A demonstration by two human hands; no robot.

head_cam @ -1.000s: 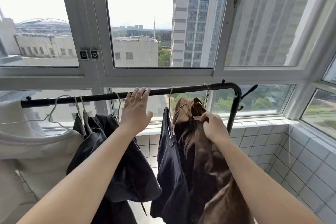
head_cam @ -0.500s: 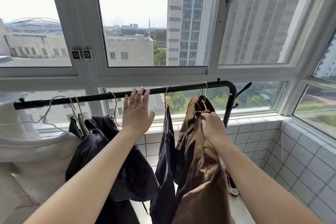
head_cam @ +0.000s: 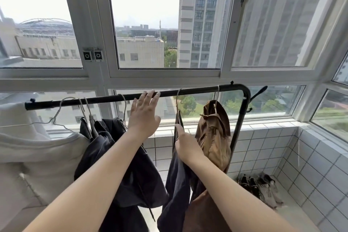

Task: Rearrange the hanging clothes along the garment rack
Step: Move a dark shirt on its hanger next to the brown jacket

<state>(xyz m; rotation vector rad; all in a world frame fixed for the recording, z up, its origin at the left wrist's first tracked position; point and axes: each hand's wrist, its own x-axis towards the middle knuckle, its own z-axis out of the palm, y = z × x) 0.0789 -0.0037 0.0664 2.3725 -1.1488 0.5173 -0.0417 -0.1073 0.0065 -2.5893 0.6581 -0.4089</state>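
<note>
On the head camera, the black rack (head_cam: 197,91) stood before the window (head_cam: 165,73). The left hand (head_cam: 144,116) was spread open, its fingertips (head_cam: 148,93) resting on the bar. The right hand (head_cam: 185,144) was closed around the top of the navy garment (head_cam: 176,181), beside the brown garment (head_cam: 214,137) near the right end. Dark clothes (head_cam: 105,137) and a white one (head_cam: 37,152) hung left.

A single head-worn camera is looking forward and slightly down, sitting close behind the garment rack (head_cam: 197,92) and facing the windows (head_cam: 165,24).
</note>
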